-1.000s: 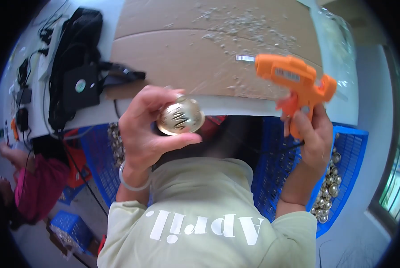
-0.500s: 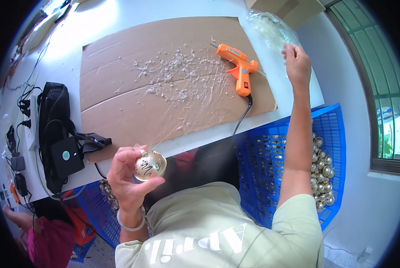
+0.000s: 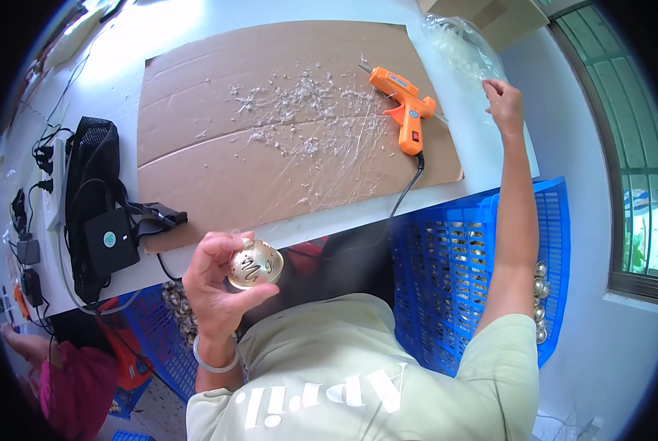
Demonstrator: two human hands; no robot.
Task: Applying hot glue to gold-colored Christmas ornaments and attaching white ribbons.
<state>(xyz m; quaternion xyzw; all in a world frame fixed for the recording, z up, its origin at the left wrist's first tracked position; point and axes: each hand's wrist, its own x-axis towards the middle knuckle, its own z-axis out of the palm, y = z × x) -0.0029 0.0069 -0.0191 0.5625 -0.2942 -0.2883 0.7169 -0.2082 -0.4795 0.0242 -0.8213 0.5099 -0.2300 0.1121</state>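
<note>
A shiny gold bauble (image 3: 258,264) with dark lettering and a squiggle pattern is gripped between the thumb and fingers of my left hand (image 3: 215,283), close to the table's front edge. Out over the far right of the white table, my right hand (image 3: 507,109) has its thumb and fingertips pinched together; whatever sits in the pinch is too small to make out. Just beyond those fingertips lies a clear plastic bag (image 3: 457,48) of small translucent pieces. An orange glue gun (image 3: 406,106) rests on the cardboard sheet (image 3: 189,158), left of my right hand.
Glue scraps and strings (image 3: 299,103) litter the cardboard. A blue basket (image 3: 446,287) of gold baubles stands at my right, another blue basket (image 3: 152,331) at my left. A black mesh bag (image 3: 94,169) and cables occupy the table's left. Someone in a magenta sleeve (image 3: 75,389) is at lower left.
The whole view has shifted slightly. My right hand has drawn back a little toward the right, fingers still pinched. My left hand keeps hold of the bauble, with little movement.
</note>
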